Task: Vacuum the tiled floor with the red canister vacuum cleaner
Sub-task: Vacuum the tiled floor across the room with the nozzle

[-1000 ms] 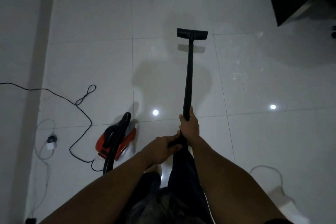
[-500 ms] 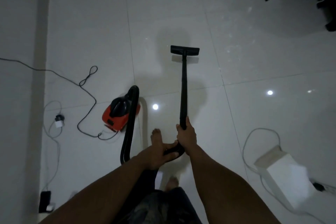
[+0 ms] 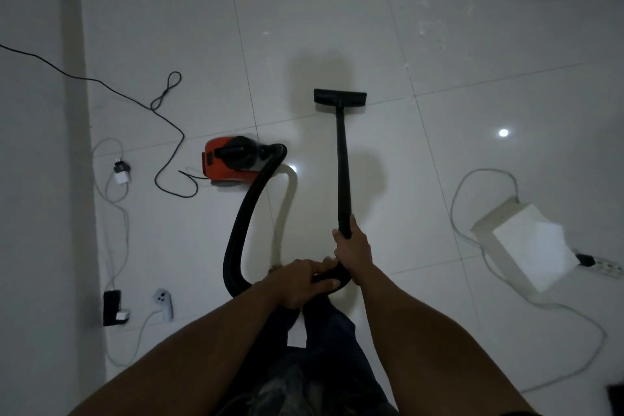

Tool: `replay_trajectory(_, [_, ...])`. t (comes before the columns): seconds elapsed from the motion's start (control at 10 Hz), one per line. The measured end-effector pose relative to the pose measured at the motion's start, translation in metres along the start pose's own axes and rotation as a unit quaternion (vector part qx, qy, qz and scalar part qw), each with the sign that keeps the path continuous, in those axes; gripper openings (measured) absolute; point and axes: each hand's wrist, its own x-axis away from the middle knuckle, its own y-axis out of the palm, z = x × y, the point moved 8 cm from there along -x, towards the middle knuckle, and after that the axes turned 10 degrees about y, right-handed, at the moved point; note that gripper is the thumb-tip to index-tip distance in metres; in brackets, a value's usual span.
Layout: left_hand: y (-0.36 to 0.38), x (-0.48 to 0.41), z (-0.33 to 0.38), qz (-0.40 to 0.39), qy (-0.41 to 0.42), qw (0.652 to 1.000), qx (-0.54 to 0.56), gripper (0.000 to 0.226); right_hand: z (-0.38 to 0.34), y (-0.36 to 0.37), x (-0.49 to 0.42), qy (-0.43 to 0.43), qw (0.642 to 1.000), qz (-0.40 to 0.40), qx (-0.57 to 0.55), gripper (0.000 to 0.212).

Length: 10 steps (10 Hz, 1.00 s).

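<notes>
The right hand (image 3: 353, 252) has its fingers curled tight round the lower end of the black wand (image 3: 342, 162), just below the centre of the frame. The left hand (image 3: 300, 280), just beside it to the lower left, grips the curved handle where the hose (image 3: 250, 213) joins. The wand's long axis runs almost straight up the frame, its floor head (image 3: 339, 97) lying crosswise on the tiled floor (image 3: 439, 179). The red canister (image 3: 224, 164) sits left of centre, its hose looping down to the hands.
</notes>
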Motion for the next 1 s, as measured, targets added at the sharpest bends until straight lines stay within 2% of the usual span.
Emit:
replay_trajectory(0.1, [0.017,0.020,-0.008,-0.019,-0.003,1.000,-0.012,0.070,0.026,0.015,0.013,0.003,1.000,-0.005,-0.013,0.068])
replay_trajectory(0.3, [0.027,0.041,-0.035,-0.010,0.014,1.000,-0.022,0.078,0.051,0.050,0.020,0.033,0.999,-0.005,-0.035,0.072])
replay_trajectory(0.5, [0.011,0.058,-0.050,-0.005,0.020,1.000,-0.005,0.061,0.050,0.082,0.017,0.048,0.997,-0.015,-0.053,0.074])
replay_trajectory(0.7, [-0.020,0.060,-0.040,0.020,0.016,1.000,-0.001,0.059,0.030,0.091,0.002,0.058,0.994,-0.033,-0.087,0.075])
replay_trajectory(0.8, [-0.037,0.047,-0.033,0.021,0.019,1.000,0.004,0.059,0.034,0.090,-0.042,0.071,0.996,-0.009,-0.054,0.084])
replay_trajectory(0.9, [-0.055,0.032,-0.026,0.032,0.009,0.999,0.012,0.058,0.057,0.100,-0.137,0.067,0.997,0.019,-0.036,0.072])
replay_trajectory(1.0, [-0.076,0.007,-0.014,0.035,0.001,0.999,0.019,0.056,0.054,0.104,-0.192,0.060,0.998,0.025,-0.028,0.056])
